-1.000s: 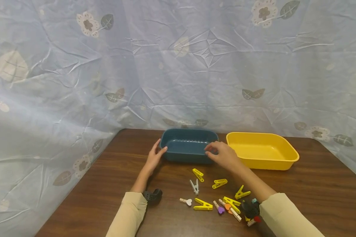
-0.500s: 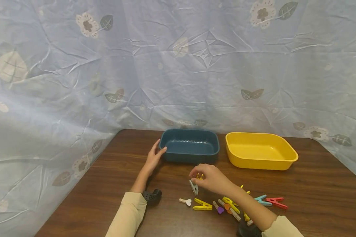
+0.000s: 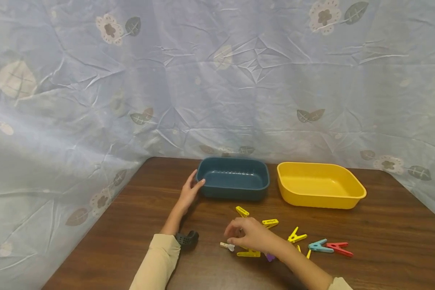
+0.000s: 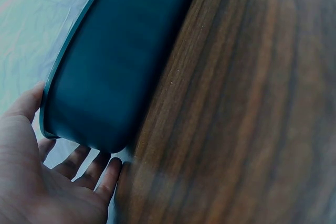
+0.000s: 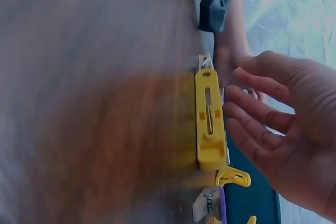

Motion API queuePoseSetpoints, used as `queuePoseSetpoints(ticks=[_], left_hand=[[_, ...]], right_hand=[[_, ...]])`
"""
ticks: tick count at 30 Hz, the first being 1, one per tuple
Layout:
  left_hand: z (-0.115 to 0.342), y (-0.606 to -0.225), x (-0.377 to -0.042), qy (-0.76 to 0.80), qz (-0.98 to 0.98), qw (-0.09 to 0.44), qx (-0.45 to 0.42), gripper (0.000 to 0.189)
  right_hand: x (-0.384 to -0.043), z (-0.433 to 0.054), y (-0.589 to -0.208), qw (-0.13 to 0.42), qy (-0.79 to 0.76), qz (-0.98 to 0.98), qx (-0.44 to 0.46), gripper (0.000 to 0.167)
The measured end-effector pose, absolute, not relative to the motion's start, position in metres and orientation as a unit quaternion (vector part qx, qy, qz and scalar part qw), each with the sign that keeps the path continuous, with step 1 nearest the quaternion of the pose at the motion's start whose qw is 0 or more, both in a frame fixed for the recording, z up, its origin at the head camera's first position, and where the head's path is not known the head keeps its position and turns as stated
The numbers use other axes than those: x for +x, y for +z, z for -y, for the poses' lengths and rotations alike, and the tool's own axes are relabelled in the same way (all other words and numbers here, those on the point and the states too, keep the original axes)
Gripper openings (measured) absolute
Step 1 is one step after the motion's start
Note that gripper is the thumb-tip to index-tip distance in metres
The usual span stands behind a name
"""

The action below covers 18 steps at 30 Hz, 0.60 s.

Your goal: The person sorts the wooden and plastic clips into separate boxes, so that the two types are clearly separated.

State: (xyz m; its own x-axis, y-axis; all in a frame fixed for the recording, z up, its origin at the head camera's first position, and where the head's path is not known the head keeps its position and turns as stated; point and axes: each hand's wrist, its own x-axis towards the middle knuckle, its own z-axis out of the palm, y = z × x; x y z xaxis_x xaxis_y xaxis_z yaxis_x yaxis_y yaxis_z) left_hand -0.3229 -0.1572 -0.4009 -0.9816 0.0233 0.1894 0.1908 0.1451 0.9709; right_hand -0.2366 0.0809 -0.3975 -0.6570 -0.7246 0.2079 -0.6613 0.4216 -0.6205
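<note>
My left hand (image 3: 187, 194) rests at the left end of a dark blue bin (image 3: 235, 194), its thumb at the rim and its fairly straight fingers along the end wall in the left wrist view. Over the clothespins hovers my right hand (image 3: 251, 235), fingers loosely bent and nothing visible between them. Just below its fingertips lies a wooden clothespin with a white heart (image 3: 225, 245). A yellow clothespin (image 3: 249, 253) is partly covered by that hand; it appears large in the right wrist view (image 5: 210, 124). A purple heart clothespin (image 3: 270, 257) shows under the wrist. The grey clothespin is hidden.
A yellow bin (image 3: 320, 200) stands right of the blue one. More yellow clothespins (image 3: 296, 235) lie around, with a blue clothespin (image 3: 320, 246) and a red clothespin (image 3: 340, 248) at the right. A patterned cloth (image 3: 217, 88) hangs behind the brown table (image 3: 123, 233).
My right hand has drawn back from the blue bin's right end, passing over the grey clothespin to the white heart one. My left hand has stayed at the bin.
</note>
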Motion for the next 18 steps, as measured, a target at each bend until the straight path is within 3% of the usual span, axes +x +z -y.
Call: queuePoseSetpoints(ticks=[18], left_hand=[[0.1571, -0.3995, -0.3218, -0.649, 0.755, 0.060, -0.075, 0.063]], right_hand=[[-0.2314, -0.0779, -0.4071, 0.021, -0.297, -0.844, -0.447, 0.017]])
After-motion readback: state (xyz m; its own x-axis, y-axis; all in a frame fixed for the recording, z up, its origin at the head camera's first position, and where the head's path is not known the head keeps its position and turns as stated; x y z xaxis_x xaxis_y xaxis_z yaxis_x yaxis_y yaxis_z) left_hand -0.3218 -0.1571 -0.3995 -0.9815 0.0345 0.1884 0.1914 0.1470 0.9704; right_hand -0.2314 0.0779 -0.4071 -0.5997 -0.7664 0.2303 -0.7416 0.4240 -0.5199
